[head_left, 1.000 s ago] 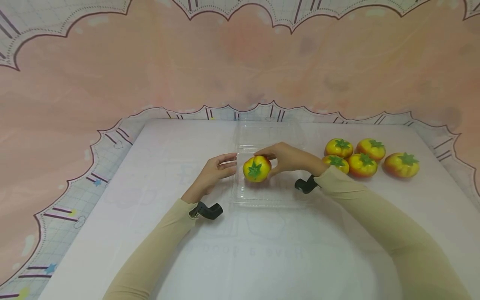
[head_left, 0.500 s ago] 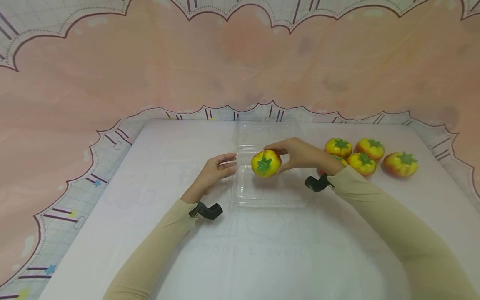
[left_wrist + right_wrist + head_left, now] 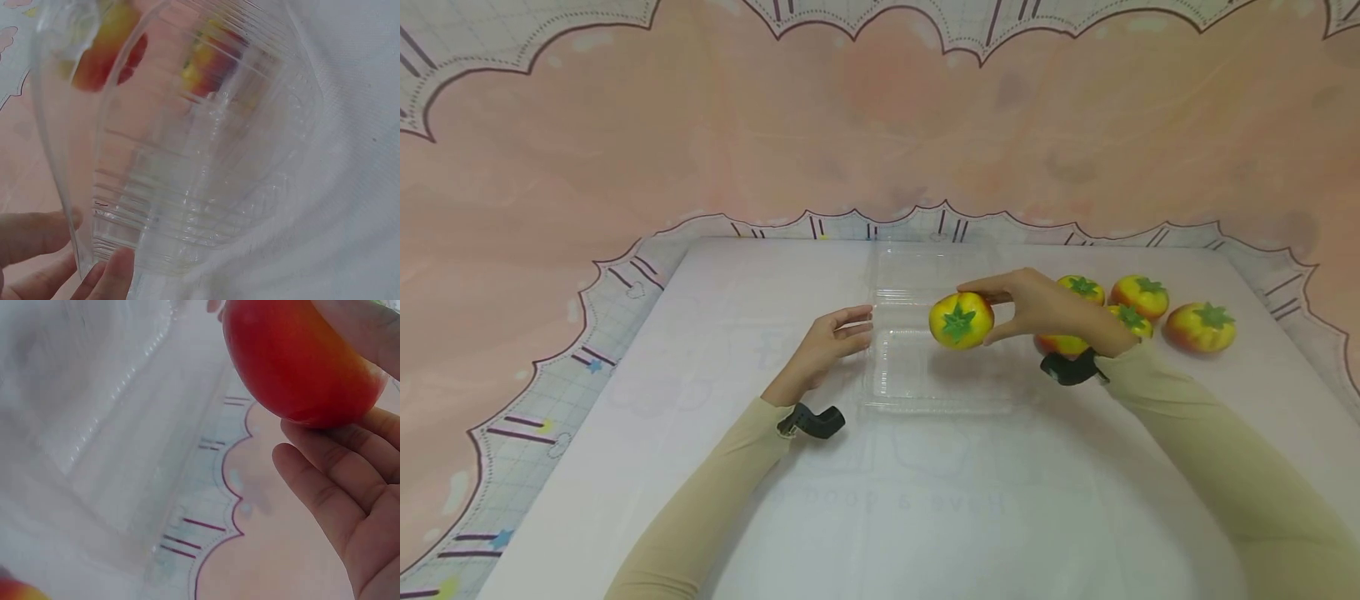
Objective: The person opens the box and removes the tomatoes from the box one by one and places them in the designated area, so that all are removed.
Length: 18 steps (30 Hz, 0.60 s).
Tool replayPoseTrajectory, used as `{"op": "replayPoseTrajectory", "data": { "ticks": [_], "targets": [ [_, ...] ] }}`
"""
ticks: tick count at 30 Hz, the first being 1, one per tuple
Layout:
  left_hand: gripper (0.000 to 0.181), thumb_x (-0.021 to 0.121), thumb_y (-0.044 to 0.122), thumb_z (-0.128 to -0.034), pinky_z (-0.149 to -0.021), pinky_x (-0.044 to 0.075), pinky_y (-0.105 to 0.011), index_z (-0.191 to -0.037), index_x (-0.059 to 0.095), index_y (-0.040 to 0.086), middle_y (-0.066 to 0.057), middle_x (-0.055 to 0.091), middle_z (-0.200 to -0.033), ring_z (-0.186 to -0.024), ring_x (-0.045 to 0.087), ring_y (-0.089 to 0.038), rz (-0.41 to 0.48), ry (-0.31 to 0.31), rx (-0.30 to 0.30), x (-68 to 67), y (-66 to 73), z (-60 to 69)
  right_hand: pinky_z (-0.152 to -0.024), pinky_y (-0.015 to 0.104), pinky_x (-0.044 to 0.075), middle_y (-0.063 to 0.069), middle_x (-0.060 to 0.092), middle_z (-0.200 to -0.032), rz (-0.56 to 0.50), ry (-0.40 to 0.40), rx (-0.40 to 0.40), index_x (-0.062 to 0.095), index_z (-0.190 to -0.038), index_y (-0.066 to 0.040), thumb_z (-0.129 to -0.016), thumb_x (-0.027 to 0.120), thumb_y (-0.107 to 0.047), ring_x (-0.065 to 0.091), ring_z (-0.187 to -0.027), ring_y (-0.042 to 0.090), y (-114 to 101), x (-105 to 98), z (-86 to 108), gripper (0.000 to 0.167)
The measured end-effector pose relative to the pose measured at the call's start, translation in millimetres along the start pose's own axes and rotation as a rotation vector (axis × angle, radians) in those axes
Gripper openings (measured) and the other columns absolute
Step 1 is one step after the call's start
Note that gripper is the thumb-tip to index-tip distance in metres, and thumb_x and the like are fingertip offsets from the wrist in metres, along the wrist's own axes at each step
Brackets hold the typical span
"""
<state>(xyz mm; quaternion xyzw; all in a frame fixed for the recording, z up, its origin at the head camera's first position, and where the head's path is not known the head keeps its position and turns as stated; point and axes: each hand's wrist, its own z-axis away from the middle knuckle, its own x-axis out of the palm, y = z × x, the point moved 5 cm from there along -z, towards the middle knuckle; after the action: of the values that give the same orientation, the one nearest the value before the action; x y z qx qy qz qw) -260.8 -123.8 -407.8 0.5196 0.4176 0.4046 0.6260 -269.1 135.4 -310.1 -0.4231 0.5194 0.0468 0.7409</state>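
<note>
My right hand (image 3: pixel 1037 304) holds a yellow-red toy tomato (image 3: pixel 961 321) with a green star-shaped top, between thumb and fingers. The tomato hangs over the right part of a clear plastic clamshell box (image 3: pixel 880 396). That box lies with its lid (image 3: pixel 932 267) laid back toward the far side. My left hand (image 3: pixel 822 346) rests at the box's left edge, its fairly straight fingers (image 3: pixel 115 275) touching the clear wall. From the right wrist, the held tomato (image 3: pixel 300 362) shows its red underside, with fingers below and the thumb above.
Several more toy tomatoes (image 3: pixel 1202 327) sit on the white table (image 3: pixel 760 275) to the right, some partly hidden behind my right wrist. Patterned pink cloth (image 3: pixel 850 142) surrounds the table's far and left sides. A black wrist mount (image 3: pixel 816 422) sits at each cuff.
My right hand has moved to the right and slightly away from me with the tomato, from the box's left part toward its right. My left hand has stayed in place.
</note>
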Motion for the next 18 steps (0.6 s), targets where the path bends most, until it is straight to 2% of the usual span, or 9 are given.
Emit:
{"op": "replayPoseTrajectory", "data": {
  "ticks": [6,9,18],
  "targets": [
    [0.055,0.056,-0.002,-0.0895,-0.09,0.052,-0.022,-0.14,0.035,-0.006,-0.022,0.038,-0.146,-0.134,0.041,-0.035,0.009,-0.006,0.007,0.3,1.3,0.2,-0.103,0.048,0.044,0.012,0.058,-0.132,0.011,0.02,0.02,0.048,-0.137,-0.007,-0.075,0.079,-0.02,0.056,-0.121,0.031,3,-9,13.4,0.071],
    [0.055,0.056,-0.002,-0.0896,-0.09,0.052,-0.021,-0.14,0.035,-0.006,-0.022,0.038,-0.146,-0.134,0.041,-0.035,0.007,-0.007,0.01,0.5,1.7,0.5,-0.103,0.05,0.043,0.012,0.057,-0.133,0.021,0.02,0.058,0.047,-0.138,-0.008,-0.075,0.079,-0.024,0.054,-0.122,0.031,4,-13,21.0,0.072],
    [0.055,0.056,-0.002,-0.0899,-0.096,0.051,-0.029,-0.14,0.035,-0.006,-0.023,0.038,-0.145,-0.134,0.041,-0.035,-0.007,-0.004,0.008,1.2,3.1,2.5,-0.1,0.055,0.044,0.008,0.06,-0.13,0.056,0.075,0.141,0.049,-0.137,-0.015,-0.074,0.08,-0.03,0.056,-0.12,0.032,12,-26,42.7,0.072]
  ]
}}
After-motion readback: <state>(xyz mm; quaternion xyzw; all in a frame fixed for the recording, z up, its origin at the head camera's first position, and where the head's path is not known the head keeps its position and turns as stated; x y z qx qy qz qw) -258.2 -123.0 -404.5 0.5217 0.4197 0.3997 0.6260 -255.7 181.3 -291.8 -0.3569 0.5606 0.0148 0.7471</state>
